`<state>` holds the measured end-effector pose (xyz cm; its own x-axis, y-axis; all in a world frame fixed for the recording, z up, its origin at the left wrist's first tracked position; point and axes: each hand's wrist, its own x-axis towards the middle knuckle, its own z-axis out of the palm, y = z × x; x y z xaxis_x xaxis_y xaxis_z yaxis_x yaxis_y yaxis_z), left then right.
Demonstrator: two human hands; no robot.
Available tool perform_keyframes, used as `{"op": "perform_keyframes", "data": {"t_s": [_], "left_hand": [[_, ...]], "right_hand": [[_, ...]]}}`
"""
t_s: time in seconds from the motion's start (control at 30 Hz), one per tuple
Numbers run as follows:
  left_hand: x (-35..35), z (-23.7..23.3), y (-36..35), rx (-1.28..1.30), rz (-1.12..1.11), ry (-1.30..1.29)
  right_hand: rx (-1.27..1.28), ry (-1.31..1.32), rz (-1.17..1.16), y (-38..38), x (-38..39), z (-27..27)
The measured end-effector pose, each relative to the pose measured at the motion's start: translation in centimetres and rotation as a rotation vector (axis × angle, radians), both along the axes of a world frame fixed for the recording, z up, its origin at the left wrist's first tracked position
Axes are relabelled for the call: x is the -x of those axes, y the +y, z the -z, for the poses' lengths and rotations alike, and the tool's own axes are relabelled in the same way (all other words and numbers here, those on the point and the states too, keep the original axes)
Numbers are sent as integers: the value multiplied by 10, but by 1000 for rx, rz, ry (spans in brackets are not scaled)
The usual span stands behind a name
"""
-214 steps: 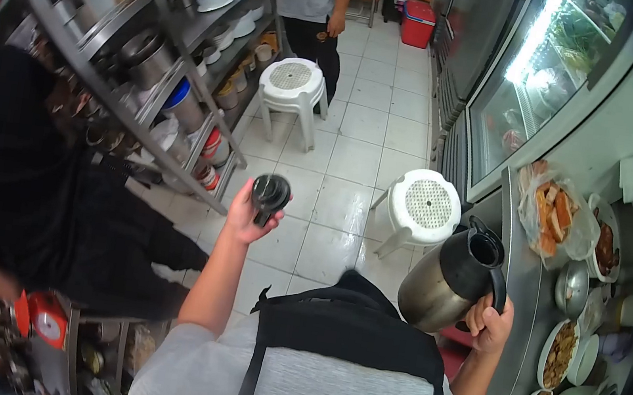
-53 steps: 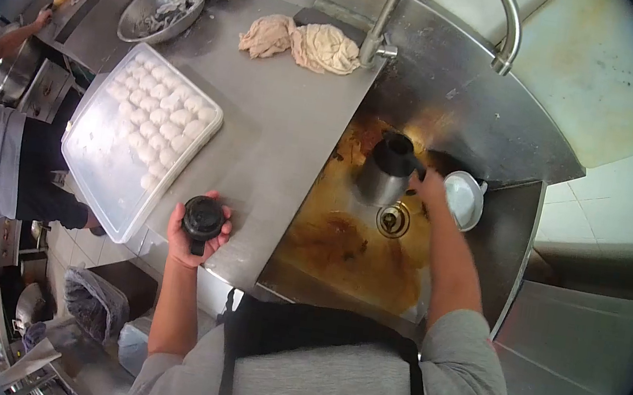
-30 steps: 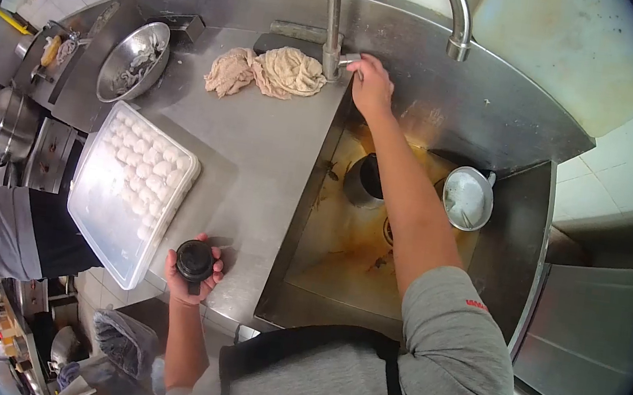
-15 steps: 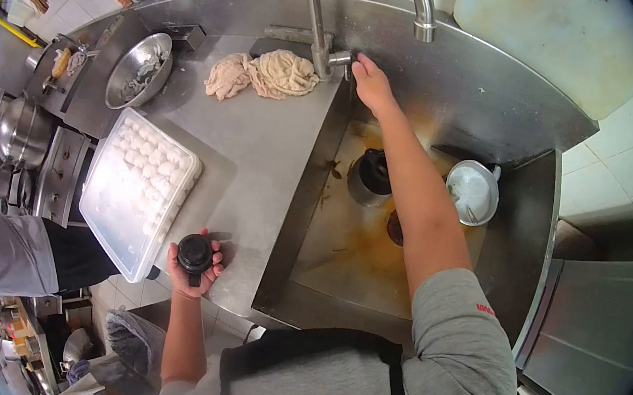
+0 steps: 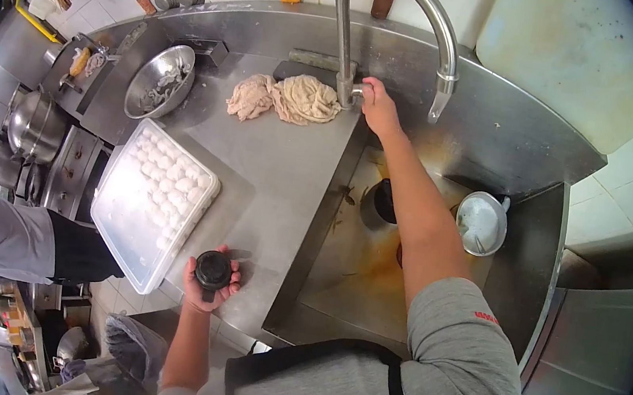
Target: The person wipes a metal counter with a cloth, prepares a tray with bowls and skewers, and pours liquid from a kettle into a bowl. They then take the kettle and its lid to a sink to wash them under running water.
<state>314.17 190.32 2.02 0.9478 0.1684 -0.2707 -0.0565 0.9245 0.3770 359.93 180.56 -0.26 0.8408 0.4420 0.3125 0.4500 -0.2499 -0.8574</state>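
Observation:
My left hand point(image 5: 196, 297) is wrapped around a round black lid point(image 5: 213, 269) with a small projecting tab, held near the counter's front edge. At the back of the sink, my right hand point(image 5: 378, 110) grips the short side handle point(image 5: 358, 89) of a tall curved faucet point(image 5: 448, 63). A clear stream of water point(image 5: 438, 108) leaves the spout. Below my right forearm stands a steel jug point(image 5: 372, 210) with a dark top, partly hidden by the arm. To its right is a metal pot point(image 5: 483, 223) holding whitish liquid and a utensil.
On the steel counter point(image 5: 259, 206) sit a clear lidded box point(image 5: 123, 240) of white balls, crumpled cloths point(image 5: 305, 100) and a tilted steel bowl point(image 5: 132, 93). Another person point(image 5: 3, 236) stands at the left. A large pale board point(image 5: 574, 63) leans at the back right.
Water now comes from the spout, where none showed before. My right hand has turned slightly on the faucet handle. The view has shifted, and my left hand still holds the lid.

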Motion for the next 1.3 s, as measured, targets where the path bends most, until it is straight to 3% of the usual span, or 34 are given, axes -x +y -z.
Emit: {"op": "perform_keyframes", "data": {"t_s": [0.17,0.27,0.33,0.4,0.47,0.53,0.6,0.67,0.73,0.8,0.9,1.0,1.07,1.1,1.13,1.3], "left_hand": [[2,2,2,-14,4,5],[5,2,4,-31,-18,29],[7,4,4,-15,-15,33],[6,3,2,-30,-22,20],[4,0,-1,-62,-45,51],[4,-3,-1,-95,-65,88],[-4,-7,-7,-203,-46,144],[-22,-20,-18,-389,16,210],[-64,-39,-43,-546,78,284],[-121,-54,-71,-730,210,228],[-214,-66,-114,-772,345,227],[-293,-58,-145,-788,345,265],[-329,-46,-155,-802,308,321],[-340,-42,-158,-807,317,322],[-349,-38,-160,-812,329,327],[-363,-24,-168,-824,315,470]], "right_hand": [[0,32,-47,-4,5,-1],[-102,367,-97,-13,20,-13],[-130,217,33,-24,39,-4],[-100,342,-29,-66,62,-4],[110,146,90,-121,72,5],[188,176,297,-186,73,6],[322,68,455,-261,27,85],[703,252,616,-325,11,140],[926,466,648,-344,26,139],[1041,604,202,-354,34,177],[890,693,251,-336,48,163],[1125,483,138,-356,11,181],[898,464,546,-370,-8,105],[867,426,702,-377,-23,96],[833,391,857,-386,-39,99],[719,568,806,-425,-95,178]]}}
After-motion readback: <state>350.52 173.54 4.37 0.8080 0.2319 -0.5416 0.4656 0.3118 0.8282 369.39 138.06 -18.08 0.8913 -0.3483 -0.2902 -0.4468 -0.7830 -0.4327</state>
